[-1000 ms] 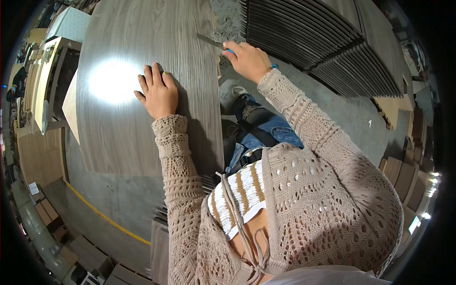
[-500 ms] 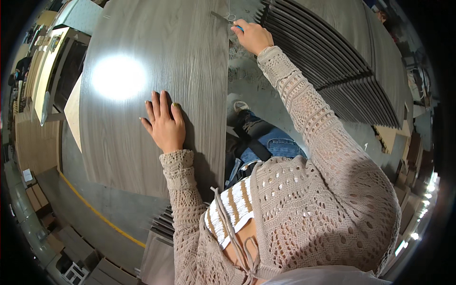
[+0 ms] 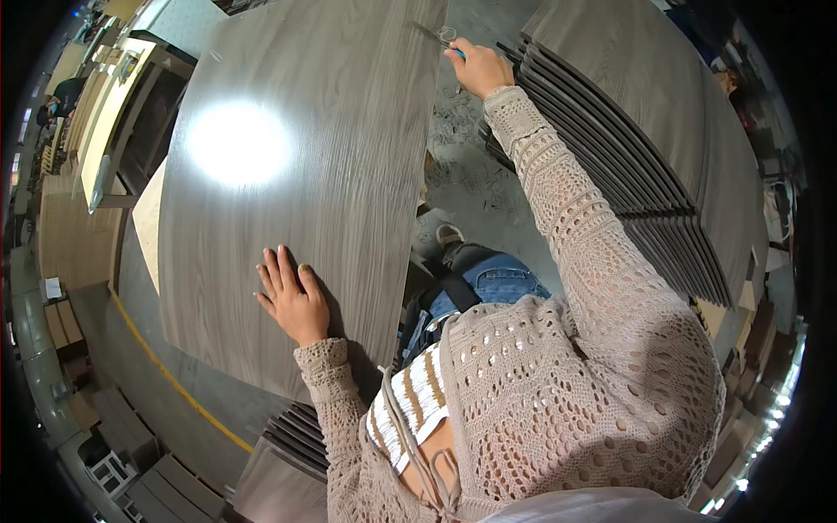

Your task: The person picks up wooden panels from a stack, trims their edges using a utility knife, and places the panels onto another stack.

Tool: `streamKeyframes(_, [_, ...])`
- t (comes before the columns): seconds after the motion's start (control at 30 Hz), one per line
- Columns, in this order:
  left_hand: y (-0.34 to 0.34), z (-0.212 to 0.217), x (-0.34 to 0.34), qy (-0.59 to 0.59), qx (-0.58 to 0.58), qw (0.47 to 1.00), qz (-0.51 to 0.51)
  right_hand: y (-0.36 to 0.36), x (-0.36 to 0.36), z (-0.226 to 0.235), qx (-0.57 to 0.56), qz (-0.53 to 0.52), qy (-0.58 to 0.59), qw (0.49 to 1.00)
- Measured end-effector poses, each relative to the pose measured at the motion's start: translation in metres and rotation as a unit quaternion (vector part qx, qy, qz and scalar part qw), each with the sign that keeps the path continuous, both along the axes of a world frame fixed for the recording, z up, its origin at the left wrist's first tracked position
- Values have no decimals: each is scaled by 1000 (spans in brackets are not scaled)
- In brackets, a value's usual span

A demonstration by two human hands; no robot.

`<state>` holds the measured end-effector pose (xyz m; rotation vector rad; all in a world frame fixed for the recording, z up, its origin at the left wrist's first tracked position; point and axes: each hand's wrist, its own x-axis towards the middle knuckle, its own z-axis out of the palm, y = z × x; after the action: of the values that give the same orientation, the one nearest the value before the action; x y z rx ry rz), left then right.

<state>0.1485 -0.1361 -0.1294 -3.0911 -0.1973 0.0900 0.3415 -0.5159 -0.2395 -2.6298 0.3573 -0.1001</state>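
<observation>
A large grey wood-grain panel lies flat in front of me, with a bright light reflected on it. My left hand rests flat on its near part, fingers spread, holding nothing. At the panel's far right edge, my right hand is closed round the blue handle of a tool with a narrow flat blade. The blade points left over the panel's edge; whether it is a knife or a file I cannot tell. A thin pale curl shows beside the blade.
To the right stands a tall stack of similar grey panels. Shavings litter the floor between stack and panel. More panels lie at the lower left, near a yellow floor line. Boards stand farther left.
My left hand has slid toward me along the panel. The view has shifted, and my right hand still grips the tool at the far edge.
</observation>
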Motion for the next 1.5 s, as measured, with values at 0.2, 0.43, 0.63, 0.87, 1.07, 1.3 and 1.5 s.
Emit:
streamKeyframes(0.2, [20,4,-24,9,12,999,45,-9,18,-10,-31,-3,47,998])
streamKeyframes(0.43, [41,13,-41,27,26,996,83,-28,33,-31,-10,-16,34,999])
streamKeyframes(0.63, [56,21,-49,42,9,995,87,-42,46,-44,52,13,74,996])
streamKeyframes(0.87, [-31,63,-120,143,-27,989,-3,-18,42,-54,220,-3,103,970])
streamKeyframes(1.07, [-39,57,-133,177,-13,984,-2,-21,50,-66,517,-143,119,835])
streamKeyframes(1.3, [8,56,-128,116,-31,992,-47,-35,6,-41,521,-128,112,836])
streamKeyframes(1.5, [122,54,-106,97,-42,987,-119,-7,-90,14,527,-162,53,832])
